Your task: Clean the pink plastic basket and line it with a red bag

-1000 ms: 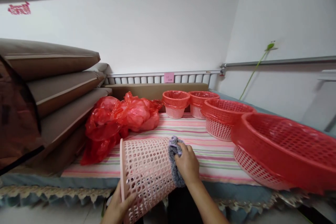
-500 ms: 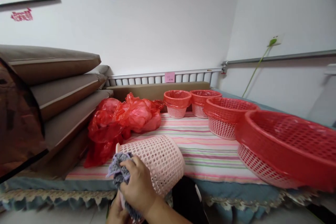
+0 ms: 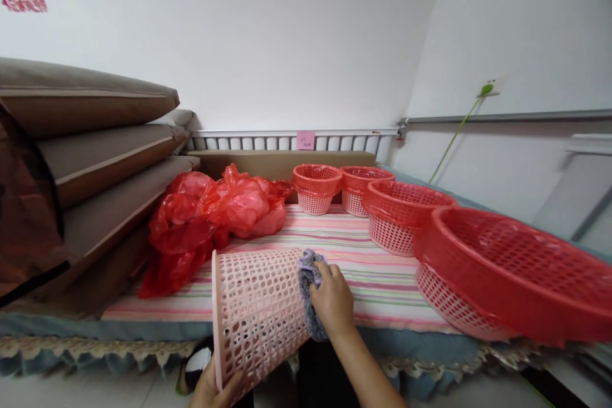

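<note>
A pale pink perforated plastic basket (image 3: 262, 306) lies tilted on its side in front of me, its rim to the left and its base to the right. My left hand (image 3: 220, 386) grips the rim at the lower left, thumb on the outer wall. In my right hand (image 3: 335, 299) is a grey-purple cleaning cloth (image 3: 310, 293), pressed against the basket's base end. Part of the cloth is hidden under my fingers.
Several baskets lined with red plastic bags stand in a row on the right, the nearest being a large basket (image 3: 516, 261). Crumpled red plastic bags (image 3: 239, 204) lie on the striped sheet (image 3: 382, 287). Stacked grey-brown cushions (image 3: 109, 146) rise on the left.
My right hand has moved the cloth from the basket's rim rightward to its base. The basket has turned slightly, and my left hand now shows more clearly at the rim.
</note>
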Available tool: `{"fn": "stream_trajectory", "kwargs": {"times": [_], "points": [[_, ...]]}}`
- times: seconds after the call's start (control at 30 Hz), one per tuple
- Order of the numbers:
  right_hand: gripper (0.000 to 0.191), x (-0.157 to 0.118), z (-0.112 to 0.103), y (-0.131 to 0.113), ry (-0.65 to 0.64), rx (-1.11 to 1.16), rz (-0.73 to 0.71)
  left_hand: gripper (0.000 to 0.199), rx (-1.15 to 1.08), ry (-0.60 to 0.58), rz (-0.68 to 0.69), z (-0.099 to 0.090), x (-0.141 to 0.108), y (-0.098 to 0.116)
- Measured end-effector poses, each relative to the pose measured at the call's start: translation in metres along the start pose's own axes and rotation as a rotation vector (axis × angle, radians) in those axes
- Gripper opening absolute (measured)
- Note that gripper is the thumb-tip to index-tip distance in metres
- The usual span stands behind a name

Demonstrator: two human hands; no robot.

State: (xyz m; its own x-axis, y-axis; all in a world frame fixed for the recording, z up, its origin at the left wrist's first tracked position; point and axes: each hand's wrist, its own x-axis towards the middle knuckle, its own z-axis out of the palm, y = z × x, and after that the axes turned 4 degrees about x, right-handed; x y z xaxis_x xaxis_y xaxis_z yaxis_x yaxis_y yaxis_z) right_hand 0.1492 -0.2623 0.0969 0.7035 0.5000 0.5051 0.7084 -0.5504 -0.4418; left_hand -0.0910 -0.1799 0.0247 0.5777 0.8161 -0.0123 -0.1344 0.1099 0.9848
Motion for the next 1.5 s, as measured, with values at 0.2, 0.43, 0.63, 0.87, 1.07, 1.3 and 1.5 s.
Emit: {"fn": "stream_trajectory", "kwargs": {"times": [0.2, 0.43, 0.63, 0.87, 1.07, 1.3, 1.5], "points": [[0.039, -0.007, 0.001, -0.003, -0.005, 0.009, -0.003, 0.081, -0.088, -0.04, -0.027, 0.006, 0.014, 0.051], [0.039, -0.015, 0.007, -0.038, -0.033, 0.211, -0.011, 0.089, -0.165, 0.02, -0.122, 0.006, 0.026, 0.039], [0.04, -0.052, 0.013, -0.139, -0.224, 0.554, -0.305, 0.072, 0.019, 0.081, 0.061, -0.01, 0.023, 0.032], [0.044, -0.049, 0.006, -0.13, -0.265, 0.491, -0.397, 0.066, 0.064, 0.082, 0.096, -0.005, 0.016, 0.035], [0.04, -0.003, 0.004, -0.039, -0.05, 0.206, -0.074, 0.078, -0.033, 0.003, -0.033, 0.004, -0.002, 0.031], [0.038, -0.009, -0.002, -0.005, -0.012, 0.083, -0.008, 0.093, -0.226, -0.034, -0.194, 0.008, 0.004, 0.048], [0.036, -0.011, 0.0, -0.007, -0.028, 0.148, 0.048, 0.072, -0.298, -0.136, -0.153, 0.014, 0.01, 0.077]]}}
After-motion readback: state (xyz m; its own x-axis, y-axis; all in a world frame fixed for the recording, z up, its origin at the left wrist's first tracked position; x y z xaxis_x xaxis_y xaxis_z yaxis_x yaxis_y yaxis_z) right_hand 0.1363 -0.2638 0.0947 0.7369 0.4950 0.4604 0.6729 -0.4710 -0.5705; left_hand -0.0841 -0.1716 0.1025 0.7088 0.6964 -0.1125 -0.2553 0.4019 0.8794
